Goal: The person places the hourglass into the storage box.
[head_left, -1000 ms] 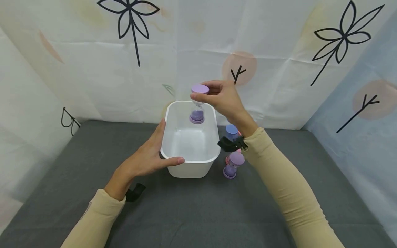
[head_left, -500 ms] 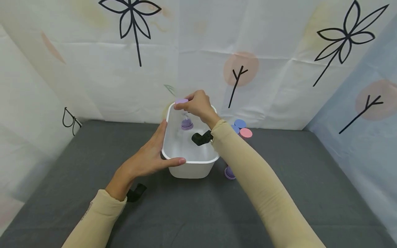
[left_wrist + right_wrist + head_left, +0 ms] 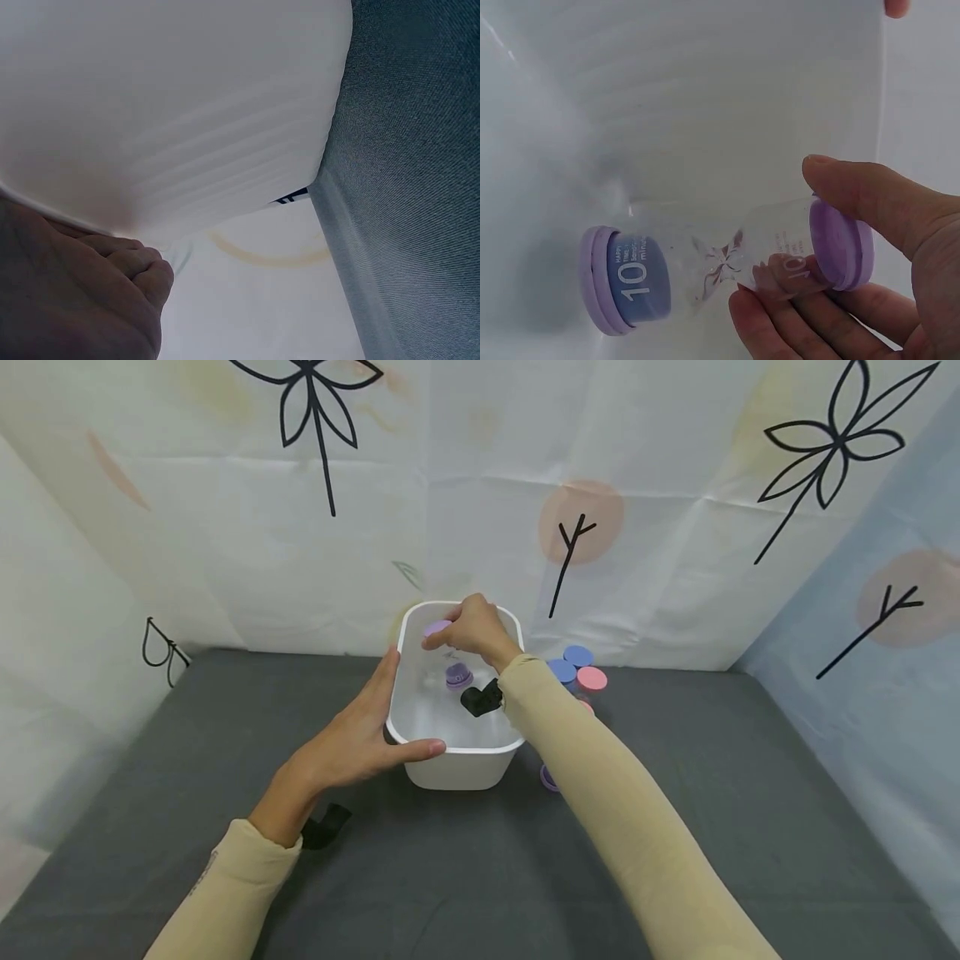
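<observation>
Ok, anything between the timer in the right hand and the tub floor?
Nothing visible: the right hand holds the timer inside the tub, with bare white surface around its lower end. Whether that end touches bottom, I can't tell.

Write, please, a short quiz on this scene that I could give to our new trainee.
1. Multiple choice: where does most of the sand in the purple sand timer lie?
A) In the end gripped by the right hand
B) In the end away from the right hand
C) Equally in both ends

2. True or false: the left hand is apart from the white tub.

3. Count: how many blue lids can be seen beside the tub in the head view?

Key:
1. B
2. False; the hand rests against the tub.
3. Two
</observation>
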Demonstrator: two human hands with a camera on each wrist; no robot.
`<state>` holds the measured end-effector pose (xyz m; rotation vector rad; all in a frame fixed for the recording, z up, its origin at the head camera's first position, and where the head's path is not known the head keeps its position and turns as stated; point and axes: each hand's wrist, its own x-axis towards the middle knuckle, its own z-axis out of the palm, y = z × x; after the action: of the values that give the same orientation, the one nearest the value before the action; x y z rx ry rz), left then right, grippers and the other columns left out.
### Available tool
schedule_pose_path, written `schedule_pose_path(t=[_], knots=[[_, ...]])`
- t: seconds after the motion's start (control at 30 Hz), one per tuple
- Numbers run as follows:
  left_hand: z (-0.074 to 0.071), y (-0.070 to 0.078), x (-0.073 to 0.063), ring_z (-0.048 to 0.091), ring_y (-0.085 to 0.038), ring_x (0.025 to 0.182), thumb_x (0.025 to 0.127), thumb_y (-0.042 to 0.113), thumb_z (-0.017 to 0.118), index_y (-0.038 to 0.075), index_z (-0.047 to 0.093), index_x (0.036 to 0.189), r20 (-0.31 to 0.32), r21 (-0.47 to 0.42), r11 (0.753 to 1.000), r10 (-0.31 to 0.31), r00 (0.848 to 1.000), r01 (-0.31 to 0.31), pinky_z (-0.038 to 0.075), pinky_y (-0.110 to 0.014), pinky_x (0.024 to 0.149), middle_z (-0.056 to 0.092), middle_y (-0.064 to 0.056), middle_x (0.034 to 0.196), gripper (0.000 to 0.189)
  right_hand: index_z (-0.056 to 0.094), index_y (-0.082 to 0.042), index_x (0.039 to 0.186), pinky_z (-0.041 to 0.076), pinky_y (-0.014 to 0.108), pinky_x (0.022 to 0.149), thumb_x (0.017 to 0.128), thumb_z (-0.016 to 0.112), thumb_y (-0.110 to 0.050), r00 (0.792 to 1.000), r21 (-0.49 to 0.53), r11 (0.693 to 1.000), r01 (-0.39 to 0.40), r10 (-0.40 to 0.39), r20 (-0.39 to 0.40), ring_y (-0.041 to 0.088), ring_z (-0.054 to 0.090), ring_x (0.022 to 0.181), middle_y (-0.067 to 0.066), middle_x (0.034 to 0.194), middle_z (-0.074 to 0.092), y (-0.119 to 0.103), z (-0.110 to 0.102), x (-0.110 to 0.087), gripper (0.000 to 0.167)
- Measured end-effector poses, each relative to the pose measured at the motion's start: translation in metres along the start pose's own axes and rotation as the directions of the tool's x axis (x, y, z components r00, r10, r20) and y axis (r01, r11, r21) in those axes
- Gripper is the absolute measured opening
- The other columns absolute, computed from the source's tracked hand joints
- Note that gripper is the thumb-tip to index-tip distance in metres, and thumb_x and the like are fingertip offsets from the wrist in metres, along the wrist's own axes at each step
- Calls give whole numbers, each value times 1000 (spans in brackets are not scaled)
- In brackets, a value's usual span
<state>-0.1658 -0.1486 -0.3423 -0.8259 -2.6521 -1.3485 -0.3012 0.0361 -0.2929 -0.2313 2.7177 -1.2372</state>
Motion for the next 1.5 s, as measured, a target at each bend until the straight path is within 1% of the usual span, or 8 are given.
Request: schedule_pose_path(t=[0.2, 0.43, 0.77, 0.9, 1.17, 1.23, 1.4, 1.5], knots=[[-1, 1, -1, 33, -18, 141, 82, 49, 83, 38, -13, 160, 3, 16, 1000, -16, 1000, 16, 37, -52, 109, -1, 13, 167, 124, 78, -4, 96, 49, 32, 78, 71, 94, -23, 1000, -54, 999, 5, -5, 0, 19, 60, 88, 5, 94, 71, 1, 3, 2, 35], [0, 0, 0, 35, -18, 139, 82, 47, 84, 38, -11, 160, -6, 13, 1000, 4, 1000, -4, 37, -52, 109, 1, 11, 167, 123, 80, -6, 97, 48, 31, 80, 71, 94, -19, 1000, -87, 996, 20, -21, -7, 19, 59, 90, 4, 94, 73, 4, 5, 2, 33], [0, -1, 0, 30, -18, 144, 82, 49, 83, 34, -12, 161, -8, 34, 999, -2, 1000, 2, 34, -51, 111, -1, 10, 167, 124, 81, -7, 90, 39, 24, 66, 70, 94, -17, 999, -133, 990, 50, -47, 19, 14, 50, 76, -2, 74, 67, 4, 8, 5, 26], [0, -1, 0, 25, -15, 147, 82, 50, 82, 35, -13, 161, -9, 35, 999, 0, 1000, 1, 31, -50, 113, -2, 12, 167, 124, 81, -6, 89, 39, 24, 65, 71, 94, -16, 998, -130, 990, 61, -57, 37, 13, 50, 75, -2, 72, 65, 4, 9, 6, 24], [0, -1, 0, 25, -21, 148, 82, 50, 82, 30, -11, 162, -8, 28, 1000, -5, 1000, 5, 31, -53, 113, 1, 5, 169, 124, 80, -5, 94, 41, 25, 69, 72, 93, -16, 997, -126, 990, 57, -51, 49, 15, 52, 80, 1, 81, 69, 4, 8, 7, 28], [0, -1, 0, 25, -20, 147, 82, 50, 82, 32, -11, 162, -6, 23, 1000, -7, 1000, 7, 32, -53, 113, 1, 6, 169, 124, 80, -4, 96, 42, 26, 71, 72, 93, -17, 998, -122, 991, 55, -49, 51, 16, 53, 82, 3, 86, 71, 4, 7, 7, 29], [0, 0, 0, 28, -15, 144, 82, 49, 83, 38, -13, 160, -5, 9, 1000, -2, 1000, 2, 34, -51, 111, 0, 12, 167, 124, 76, -1, 113, 49, 31, 87, 73, 93, -18, 999, -93, 995, 42, -39, 35, 20, 61, 97, 10, 109, 73, 4, 6, 5, 47], [0, 0, 0, 29, -15, 144, 82, 48, 83, 39, -13, 160, -6, 8, 1000, 3, 1000, -2, 35, -51, 110, 0, 13, 167, 123, 71, 1, 120, 49, 35, 96, 73, 93, -20, 1000, -75, 997, 24, -22, 22, 24, 63, 108, 12, 119, 70, 3, 5, 4, 56]])
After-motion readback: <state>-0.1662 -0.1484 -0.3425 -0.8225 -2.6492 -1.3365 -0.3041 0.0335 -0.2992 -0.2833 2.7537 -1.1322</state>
